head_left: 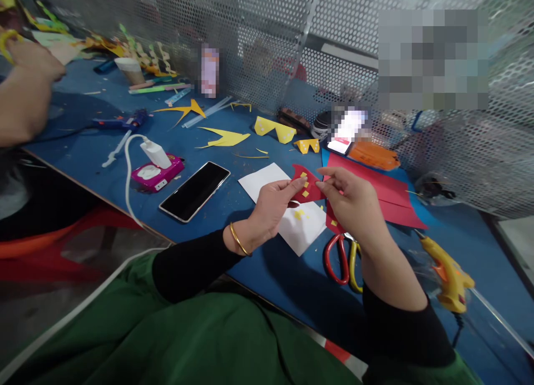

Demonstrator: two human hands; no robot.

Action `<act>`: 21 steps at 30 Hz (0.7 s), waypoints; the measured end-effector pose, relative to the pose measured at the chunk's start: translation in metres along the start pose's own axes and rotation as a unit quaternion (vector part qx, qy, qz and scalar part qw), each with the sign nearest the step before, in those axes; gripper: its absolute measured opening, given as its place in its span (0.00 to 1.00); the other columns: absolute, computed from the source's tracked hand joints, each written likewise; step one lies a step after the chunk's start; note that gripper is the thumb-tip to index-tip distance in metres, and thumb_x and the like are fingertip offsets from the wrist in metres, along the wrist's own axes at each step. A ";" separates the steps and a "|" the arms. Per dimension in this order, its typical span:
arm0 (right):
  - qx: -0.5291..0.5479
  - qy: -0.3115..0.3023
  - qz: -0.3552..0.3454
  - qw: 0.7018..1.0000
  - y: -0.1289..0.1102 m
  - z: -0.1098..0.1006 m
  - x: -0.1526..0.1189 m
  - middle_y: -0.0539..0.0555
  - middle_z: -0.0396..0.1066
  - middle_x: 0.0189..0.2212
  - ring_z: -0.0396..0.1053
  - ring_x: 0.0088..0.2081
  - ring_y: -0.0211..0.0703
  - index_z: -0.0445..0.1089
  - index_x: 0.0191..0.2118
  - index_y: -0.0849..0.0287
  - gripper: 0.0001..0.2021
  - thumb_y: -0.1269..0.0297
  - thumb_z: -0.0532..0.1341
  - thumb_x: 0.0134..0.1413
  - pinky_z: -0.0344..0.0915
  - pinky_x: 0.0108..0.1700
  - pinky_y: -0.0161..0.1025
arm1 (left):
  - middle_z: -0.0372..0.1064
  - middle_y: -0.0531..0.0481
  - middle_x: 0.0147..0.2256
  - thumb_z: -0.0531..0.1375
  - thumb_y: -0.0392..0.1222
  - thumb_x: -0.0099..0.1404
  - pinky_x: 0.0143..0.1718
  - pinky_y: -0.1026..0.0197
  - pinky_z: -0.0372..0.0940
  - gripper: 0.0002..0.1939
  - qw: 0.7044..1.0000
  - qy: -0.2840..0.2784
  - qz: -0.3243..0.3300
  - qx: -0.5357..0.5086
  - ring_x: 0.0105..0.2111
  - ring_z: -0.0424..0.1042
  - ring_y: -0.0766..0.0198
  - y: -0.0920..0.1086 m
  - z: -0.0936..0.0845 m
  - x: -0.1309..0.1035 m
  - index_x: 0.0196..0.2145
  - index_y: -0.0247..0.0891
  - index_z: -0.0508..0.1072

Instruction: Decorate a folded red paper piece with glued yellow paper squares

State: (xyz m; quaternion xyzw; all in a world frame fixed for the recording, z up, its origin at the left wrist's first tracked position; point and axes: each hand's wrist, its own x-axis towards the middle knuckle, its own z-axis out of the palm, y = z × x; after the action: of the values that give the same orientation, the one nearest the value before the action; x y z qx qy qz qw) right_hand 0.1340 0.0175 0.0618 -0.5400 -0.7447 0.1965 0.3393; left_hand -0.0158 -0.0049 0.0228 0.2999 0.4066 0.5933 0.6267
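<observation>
Between my hands is a red paper piece (311,191) with small yellow squares on it. My left hand (273,207), with a gold bracelet at the wrist, pinches its left part between thumb and fingers. My right hand (352,198) has its thumb and index finger close together at the right edge of the red paper; whether they grip it is too small to tell. Below lies a white sheet (302,235) with yellow bits on it. Scissors (342,260) with one red and one yellow handle lie under my right hand.
A black phone (195,191), a magenta power socket (156,173) and yellow paper shapes (275,129) are on the blue table. Red sheets (387,198) and a yellow glue gun (448,271) are at right. Another person's arm (25,90) reaches in at left.
</observation>
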 end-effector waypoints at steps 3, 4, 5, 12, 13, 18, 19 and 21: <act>-0.002 -0.004 0.011 1.000 0.000 0.000 0.000 0.51 0.72 0.27 0.69 0.29 0.42 0.74 0.49 0.60 0.16 0.59 0.60 0.58 0.63 0.35 0.42 | 0.74 0.49 0.29 0.71 0.53 0.56 0.33 0.62 0.61 0.15 1.000 0.000 -0.005 0.005 0.29 0.68 0.67 0.001 0.000 0.000 0.26 0.37 0.78; -0.005 -0.010 0.011 1.000 0.000 0.000 0.000 0.50 0.72 0.27 0.68 0.29 0.41 0.74 0.50 0.60 0.16 0.59 0.60 0.58 0.63 0.34 0.42 | 0.74 0.49 0.28 0.71 0.51 0.55 0.33 0.63 0.61 0.15 1.000 0.002 -0.006 0.006 0.28 0.67 0.68 0.001 0.000 0.000 0.26 0.36 0.78; -0.010 -0.016 0.009 1.000 0.000 -0.001 0.000 0.50 0.72 0.27 0.68 0.28 0.41 0.74 0.50 0.60 0.16 0.60 0.60 0.58 0.63 0.34 0.42 | 0.73 0.50 0.28 0.72 0.49 0.55 0.33 0.63 0.61 0.13 1.000 0.004 -0.008 0.005 0.28 0.67 0.68 0.001 0.000 -0.001 0.26 0.36 0.77; -0.056 -0.033 -0.028 0.997 -0.001 -0.003 -0.002 0.52 0.76 0.29 0.71 0.30 0.43 0.75 0.49 0.58 0.15 0.62 0.60 0.58 0.64 0.34 0.43 | 0.72 0.51 0.26 0.71 0.54 0.56 0.33 0.61 0.63 0.18 0.999 0.002 -0.028 -0.035 0.27 0.69 0.67 0.002 0.001 0.000 0.26 0.36 0.76; -0.062 -0.038 -0.035 0.997 -0.001 -0.003 -0.002 0.52 0.77 0.29 0.72 0.30 0.44 0.75 0.49 0.58 0.15 0.62 0.59 0.58 0.64 0.35 0.43 | 0.72 0.51 0.26 0.71 0.53 0.56 0.33 0.61 0.64 0.17 0.999 0.005 -0.031 -0.041 0.27 0.69 0.67 0.002 0.001 0.001 0.26 0.36 0.76; -0.074 -0.014 -0.038 0.996 -0.002 -0.004 -0.002 0.53 0.78 0.30 0.73 0.32 0.45 0.76 0.49 0.57 0.14 0.62 0.60 0.58 0.65 0.37 0.44 | 0.75 0.50 0.28 0.71 0.53 0.56 0.36 0.60 0.65 0.16 0.999 -0.002 -0.028 -0.044 0.28 0.70 0.67 -0.001 -0.002 0.004 0.28 0.37 0.77; -0.074 -0.006 -0.035 0.997 -0.003 -0.005 -0.001 0.53 0.78 0.30 0.73 0.32 0.46 0.76 0.49 0.57 0.14 0.62 0.60 0.58 0.64 0.37 0.45 | 0.75 0.50 0.29 0.71 0.54 0.55 0.36 0.60 0.65 0.16 0.999 -0.003 -0.026 -0.036 0.29 0.71 0.66 -0.001 -0.002 0.004 0.28 0.37 0.77; -0.078 0.001 -0.029 0.997 -0.003 -0.005 -0.001 0.53 0.78 0.30 0.72 0.32 0.46 0.76 0.48 0.57 0.14 0.62 0.61 0.58 0.64 0.37 0.45 | 0.75 0.50 0.30 0.73 0.52 0.53 0.37 0.60 0.65 0.16 0.999 -0.005 -0.024 -0.026 0.30 0.71 0.66 -0.002 -0.002 0.005 0.28 0.37 0.77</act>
State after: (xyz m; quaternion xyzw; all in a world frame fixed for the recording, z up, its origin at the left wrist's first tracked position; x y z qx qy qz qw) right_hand 0.1362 0.0151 0.0671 -0.5429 -0.7730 0.1273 0.3024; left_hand -0.0170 -0.0007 0.0190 0.2763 0.3954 0.5868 0.6504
